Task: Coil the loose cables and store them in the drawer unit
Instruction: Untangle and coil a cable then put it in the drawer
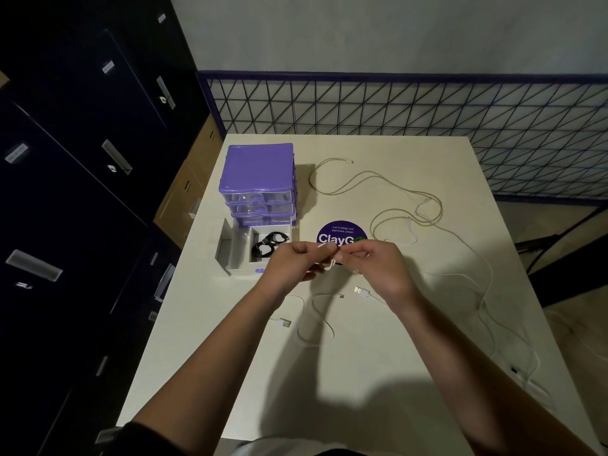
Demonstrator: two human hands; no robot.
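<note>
A purple drawer unit (258,179) stands at the table's back left. Its bottom drawer (241,258) is pulled out, and coiled black cables (269,245) lie in it. Above the table's middle, my left hand (296,261) and my right hand (375,261) pinch a thin white cable (330,263) between their fingertips. That cable trails off to the right (487,291) across the table. A beige cable (378,179) lies in loose loops at the back. A short white cable (316,327) with USB plugs lies below my hands.
A round purple sticker (342,233) marks the white table (362,373). Dark lockers (82,192) stand close on the left. A wire-mesh railing (394,106) runs behind the table. A white USB plug (362,291) rests under my right wrist.
</note>
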